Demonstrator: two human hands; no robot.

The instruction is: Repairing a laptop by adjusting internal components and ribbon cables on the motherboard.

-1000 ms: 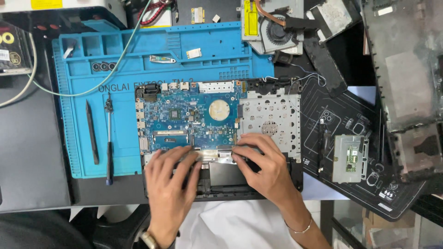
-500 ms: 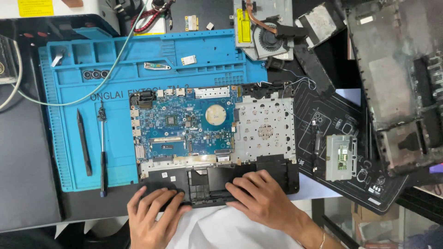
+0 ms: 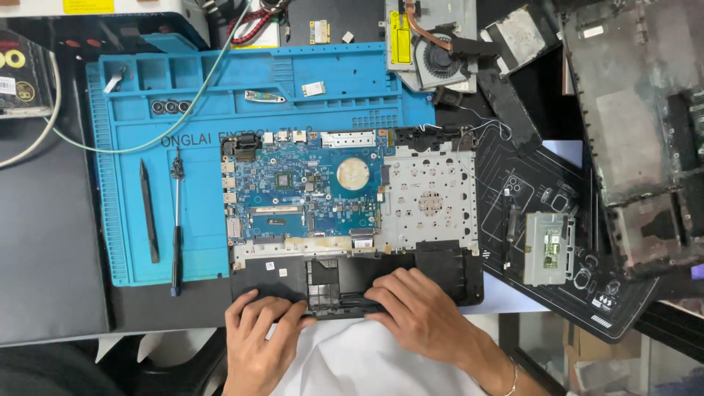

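Crowded with dismantled electronics, the dark surface [image 3: 51, 242] carries a blue silicone work mat [image 3: 198, 125] at ten o'clock and a black printed mat [image 3: 565, 242] at three o'clock. At the centre lies an opened laptop chassis [image 3: 293, 277], its blue motherboard [image 3: 301, 194] exposed on one side and a perforated metal plate [image 3: 429, 198] beside it toward three o'clock.

Both hands rest on the black front edge of the chassis at six o'clock. The left hand [image 3: 257, 330] lies palm down with fingers loosely spread over the near corner, gripping nothing that can be seen. The right hand [image 3: 414, 312] is likewise flat and open, its fingertips pressed on the plastic rim just beside the central cut-out; whether it pinches the edge cannot be told.

On the blue mat, at nine o'clock from the chassis, a black spudger [image 3: 149, 213] and a slim screwdriver [image 3: 176, 227] lie parallel, well apart from the hands. A pale cable [image 3: 132, 145] curves across the mat. At twelve o'clock sits a cooling fan with copper heat pipe [image 3: 440, 55]. A small silver module [image 3: 546, 249] rests on the black mat, and a grey laptop base cover [image 3: 631, 125] fills the two o'clock corner. White cloth [image 3: 352, 363] shows below the surface between the forearms.
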